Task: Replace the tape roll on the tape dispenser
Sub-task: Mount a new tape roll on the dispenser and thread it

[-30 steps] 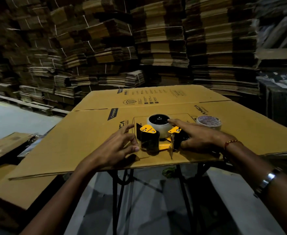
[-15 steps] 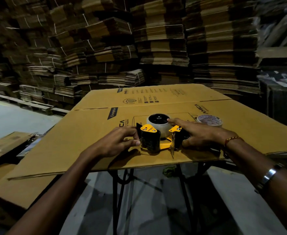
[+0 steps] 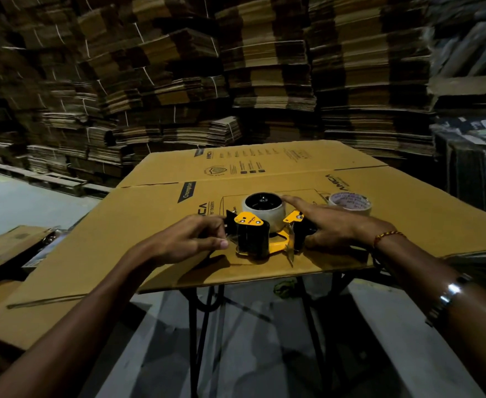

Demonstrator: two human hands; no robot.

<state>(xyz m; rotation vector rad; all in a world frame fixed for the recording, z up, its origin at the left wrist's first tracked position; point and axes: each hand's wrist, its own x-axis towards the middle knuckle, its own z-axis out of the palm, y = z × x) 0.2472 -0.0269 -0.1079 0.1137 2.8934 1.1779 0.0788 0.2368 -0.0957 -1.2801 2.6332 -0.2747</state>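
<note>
Cardboard sheet (image 3: 408,222): tape dispenser (image 3: 260,231) between hands.

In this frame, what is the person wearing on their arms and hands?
Both forearms are bare, with no sleeves or gloves in view. The right hand has a thin red-and-gold thread bracelet at the wrist and a shiny metal bangle further up the forearm. The left hand shows nothing worn.

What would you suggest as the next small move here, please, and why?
Probably pull the tape end toward the roller with the left hand: a roll sits on the tape dispenser, the right hand steadies it, and the other roll lies aside.
</note>
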